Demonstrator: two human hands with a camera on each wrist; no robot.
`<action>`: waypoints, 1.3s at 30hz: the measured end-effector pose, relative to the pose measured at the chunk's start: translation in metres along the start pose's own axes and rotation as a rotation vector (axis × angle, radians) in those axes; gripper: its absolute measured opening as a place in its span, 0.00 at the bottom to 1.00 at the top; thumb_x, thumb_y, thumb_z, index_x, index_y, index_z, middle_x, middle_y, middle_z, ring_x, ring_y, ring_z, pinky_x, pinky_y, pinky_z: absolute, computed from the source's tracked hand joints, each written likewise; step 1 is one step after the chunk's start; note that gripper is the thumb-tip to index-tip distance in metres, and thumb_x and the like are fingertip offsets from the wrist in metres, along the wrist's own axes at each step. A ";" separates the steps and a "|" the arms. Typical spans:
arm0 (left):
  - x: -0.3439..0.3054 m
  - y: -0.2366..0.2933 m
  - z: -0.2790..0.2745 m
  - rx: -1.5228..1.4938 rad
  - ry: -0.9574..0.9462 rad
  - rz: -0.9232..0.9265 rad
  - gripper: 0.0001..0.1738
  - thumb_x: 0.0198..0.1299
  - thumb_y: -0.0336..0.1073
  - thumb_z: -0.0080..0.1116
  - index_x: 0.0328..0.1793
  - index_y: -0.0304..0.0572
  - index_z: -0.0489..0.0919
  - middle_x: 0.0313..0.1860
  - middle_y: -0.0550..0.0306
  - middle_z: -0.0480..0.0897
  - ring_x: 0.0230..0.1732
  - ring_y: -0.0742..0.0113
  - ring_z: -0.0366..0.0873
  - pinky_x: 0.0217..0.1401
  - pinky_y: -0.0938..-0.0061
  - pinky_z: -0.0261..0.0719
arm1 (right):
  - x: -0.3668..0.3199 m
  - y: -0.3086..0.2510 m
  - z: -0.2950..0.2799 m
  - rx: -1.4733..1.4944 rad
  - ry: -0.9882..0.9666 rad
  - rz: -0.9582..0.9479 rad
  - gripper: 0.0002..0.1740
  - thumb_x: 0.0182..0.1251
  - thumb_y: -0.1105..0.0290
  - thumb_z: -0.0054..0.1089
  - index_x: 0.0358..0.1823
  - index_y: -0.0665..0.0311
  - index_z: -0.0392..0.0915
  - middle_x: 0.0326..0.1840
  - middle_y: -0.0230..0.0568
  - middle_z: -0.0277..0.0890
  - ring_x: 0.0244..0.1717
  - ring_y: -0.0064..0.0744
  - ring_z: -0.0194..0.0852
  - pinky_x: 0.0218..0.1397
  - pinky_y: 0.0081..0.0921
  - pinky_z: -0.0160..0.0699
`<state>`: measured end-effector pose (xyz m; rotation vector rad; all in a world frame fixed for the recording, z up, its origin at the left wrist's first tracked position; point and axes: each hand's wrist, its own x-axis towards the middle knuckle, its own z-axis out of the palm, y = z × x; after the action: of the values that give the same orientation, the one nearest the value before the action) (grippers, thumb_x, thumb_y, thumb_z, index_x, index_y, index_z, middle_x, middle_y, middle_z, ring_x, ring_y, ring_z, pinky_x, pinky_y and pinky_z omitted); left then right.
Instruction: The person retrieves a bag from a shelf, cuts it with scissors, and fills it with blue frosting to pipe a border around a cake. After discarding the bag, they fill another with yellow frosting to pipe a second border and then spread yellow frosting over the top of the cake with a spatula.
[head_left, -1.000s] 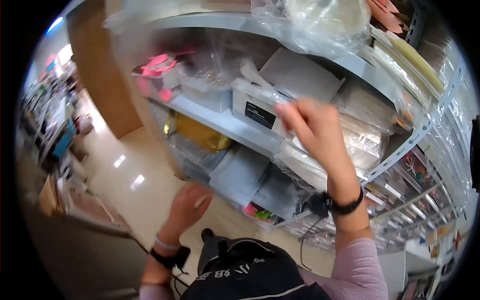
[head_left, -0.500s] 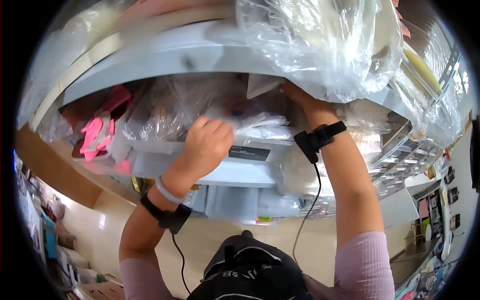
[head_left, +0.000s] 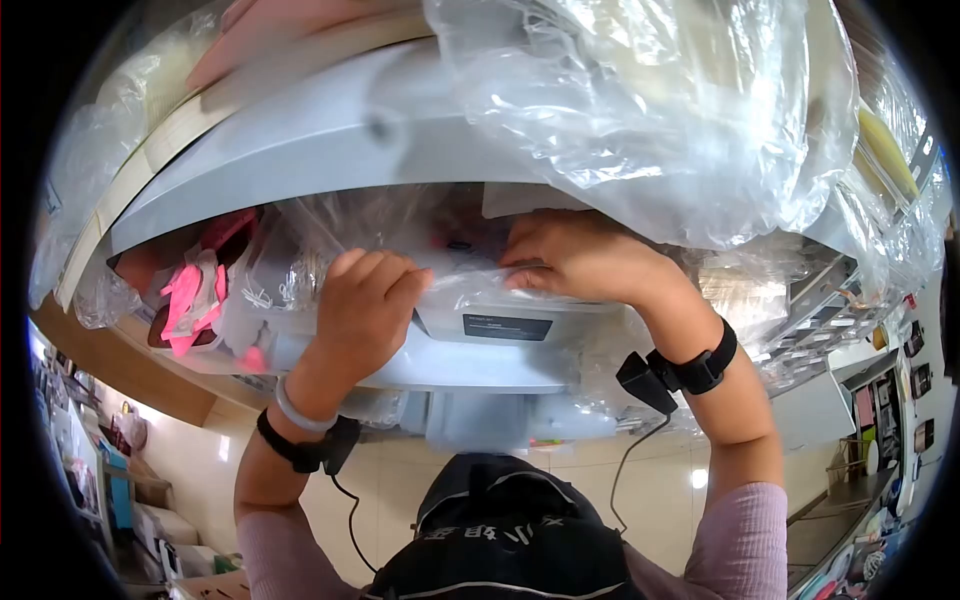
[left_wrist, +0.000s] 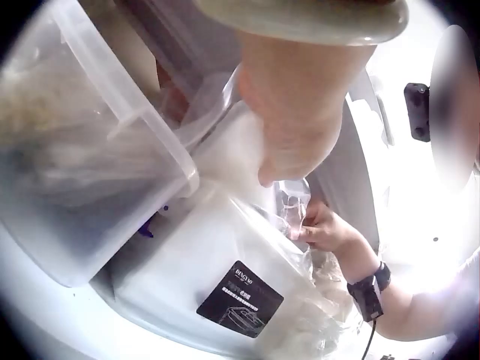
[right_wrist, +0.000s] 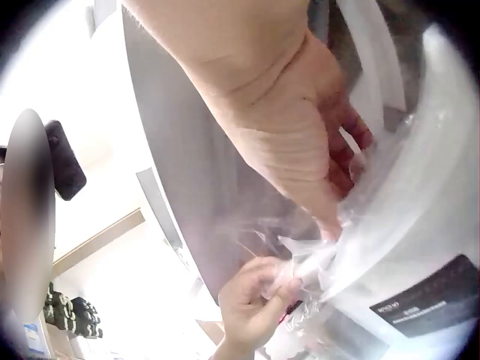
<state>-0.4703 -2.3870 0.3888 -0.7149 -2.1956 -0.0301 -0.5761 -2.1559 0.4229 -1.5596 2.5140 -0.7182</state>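
Observation:
A white plastic box [head_left: 436,322] with a black label [head_left: 507,327] sits on the shelf in front of me. Clear plastic bag film [head_left: 468,290] spreads over its opening. At the box's left end my left hand [head_left: 362,308] pinches the film between thumb and fingers, as the right wrist view also shows. My right hand [head_left: 580,258] reaches in under the upper shelf, its thumb and fingers gripping the film toward the box's right side. In the left wrist view the right hand [left_wrist: 330,229] shows beyond the box, pinching the film. Whatever lies deeper in the box is hidden.
Left of the box stand a clear bin [left_wrist: 75,165] of bagged items and a container with pink pieces [head_left: 190,295]. The upper shelf [head_left: 300,150] hangs low over both hands. A large clear plastic bag [head_left: 660,110] droops from it above my right hand.
Both hands have risen from apart to the box. Over the last half second my right hand came out from deep under the shelf toward the box's front; my left shifted slightly left.

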 end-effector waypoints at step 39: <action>-0.013 0.058 -0.124 -0.832 0.419 0.348 0.06 0.61 0.38 0.48 0.34 0.50 0.76 0.34 0.60 0.77 0.35 0.65 0.74 0.31 0.73 0.71 | -0.166 -0.075 0.011 0.796 0.891 0.471 0.12 0.59 0.72 0.59 0.42 0.72 0.77 0.21 0.26 0.68 0.19 0.12 0.56 0.19 0.11 0.50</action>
<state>-0.3480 -2.3753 0.4506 -1.3867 -1.5826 -0.8699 -0.4327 -2.0426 0.4195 -0.3695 2.3094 -2.2796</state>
